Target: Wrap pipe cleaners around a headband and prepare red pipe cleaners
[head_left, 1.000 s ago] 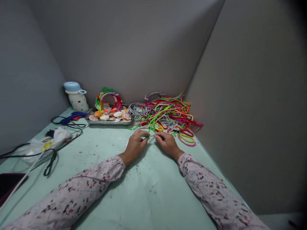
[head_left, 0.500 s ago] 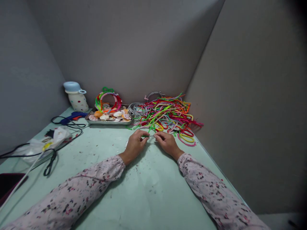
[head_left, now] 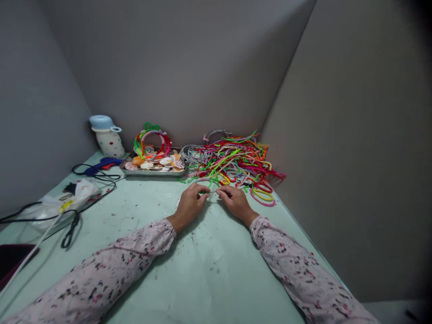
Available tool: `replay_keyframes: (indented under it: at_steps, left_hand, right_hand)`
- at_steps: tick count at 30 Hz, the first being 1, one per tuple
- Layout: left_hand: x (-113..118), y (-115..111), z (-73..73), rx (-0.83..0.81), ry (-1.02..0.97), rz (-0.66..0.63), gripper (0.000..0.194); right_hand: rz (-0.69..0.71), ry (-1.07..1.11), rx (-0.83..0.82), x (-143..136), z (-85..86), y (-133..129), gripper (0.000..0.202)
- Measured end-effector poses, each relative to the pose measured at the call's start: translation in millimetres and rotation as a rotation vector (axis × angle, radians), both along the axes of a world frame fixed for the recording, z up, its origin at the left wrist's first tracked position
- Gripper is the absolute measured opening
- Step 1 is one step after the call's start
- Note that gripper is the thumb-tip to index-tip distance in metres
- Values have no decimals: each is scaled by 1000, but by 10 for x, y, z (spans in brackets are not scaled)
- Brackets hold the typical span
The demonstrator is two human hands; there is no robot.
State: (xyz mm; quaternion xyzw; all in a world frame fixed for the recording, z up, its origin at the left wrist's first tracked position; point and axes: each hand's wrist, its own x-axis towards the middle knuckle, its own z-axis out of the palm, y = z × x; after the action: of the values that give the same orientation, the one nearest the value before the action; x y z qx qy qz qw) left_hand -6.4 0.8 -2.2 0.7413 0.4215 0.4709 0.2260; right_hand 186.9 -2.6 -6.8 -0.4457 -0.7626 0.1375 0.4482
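Thin strand, greyish where it shows, spans the small gap between the two hands in the head view, to the right of the metal tray and nearer the wearer than it. The left hand and the right hand each pinch it between thumb and forefinger, close above the worktop.

For good handling, I would keep both pinches light but firm, with little free length between them, so that a bend or twist falls where it is wanted. Steady wrists should help, as should keeping the strand clear of the heap of fuzzy stems right of the tray, whose loose ends could snag.

Fingers cover both ends of the strand, so its full length and any join are hidden. Whether the green stem just behind the fingertips connects to it, I cannot tell. Nearer than the tray, a pale edge peeks out beside the left hand, unidentifiable; far left of the tray and nearer, a dark object is cut off by the frame.
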Motion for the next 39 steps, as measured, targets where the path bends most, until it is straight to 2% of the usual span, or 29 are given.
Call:
replay_keyframes:
  at_steps: [15,24,39]
  left_hand:
    - [-17,5,15,7,44,-2,11]
    - [-2,-3,-8,20,-13,-6,13]
    - [-12,0,9,-2,61,11,10]
  right_hand:
    - [2,-23,18,-1,14,-8,17]
    - [-6,-2,-5,-9,27,-12,19]
    - [3,-28,18,-3,16,-7,18]
